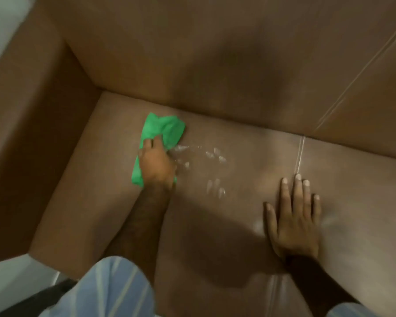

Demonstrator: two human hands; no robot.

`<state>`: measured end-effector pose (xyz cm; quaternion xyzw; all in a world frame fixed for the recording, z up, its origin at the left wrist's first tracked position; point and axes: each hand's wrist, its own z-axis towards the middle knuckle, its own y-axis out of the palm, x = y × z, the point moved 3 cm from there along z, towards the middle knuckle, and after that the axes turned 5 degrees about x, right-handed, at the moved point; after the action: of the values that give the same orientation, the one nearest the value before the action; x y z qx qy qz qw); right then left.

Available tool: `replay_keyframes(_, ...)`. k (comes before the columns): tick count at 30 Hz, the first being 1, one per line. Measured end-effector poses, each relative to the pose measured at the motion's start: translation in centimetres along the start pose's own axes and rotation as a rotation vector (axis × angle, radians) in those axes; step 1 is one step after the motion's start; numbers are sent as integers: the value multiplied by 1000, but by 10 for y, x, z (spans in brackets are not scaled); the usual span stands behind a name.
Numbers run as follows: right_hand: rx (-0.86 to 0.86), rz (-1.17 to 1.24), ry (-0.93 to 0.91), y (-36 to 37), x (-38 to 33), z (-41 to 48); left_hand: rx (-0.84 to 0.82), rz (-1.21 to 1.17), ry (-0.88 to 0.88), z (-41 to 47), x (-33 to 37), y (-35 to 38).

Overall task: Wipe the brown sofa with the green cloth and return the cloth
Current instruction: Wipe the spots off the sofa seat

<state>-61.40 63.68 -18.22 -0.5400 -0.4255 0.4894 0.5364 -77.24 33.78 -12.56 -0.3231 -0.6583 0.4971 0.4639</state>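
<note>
The brown sofa [238, 65] fills the view, seen from above: backrest at the top, seat cushion below, armrest on the left. My left hand [157, 163] presses the crumpled green cloth [164, 130] flat against the seat near the back left corner, fingers closed over it. Pale finger-shaped smudges [215, 156] mark the seat just right of the cloth. Flat on the seat at the right lies my right hand [294, 216], fingers spread, holding nothing.
The sofa's left armrest [32, 133] rises beside the cloth. A stitched seam [300, 154] runs down the seat and up the backrest at the right. Pale floor [14, 277] shows at the lower left. Striped light-blue sleeves [110, 291] cover my forearms near the bottom edge.
</note>
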Motion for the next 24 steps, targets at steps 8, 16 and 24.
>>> replay_keyframes(8,97,7,17,6,0,-2,-210,-92,737,-117,73,42)
replay_keyframes(16,111,30,35,8,0,-2,96,32,192,-25,-44,3)
replay_keyframes(24,101,19,38,10,2,-2,-184,-139,595,-119,47,36)
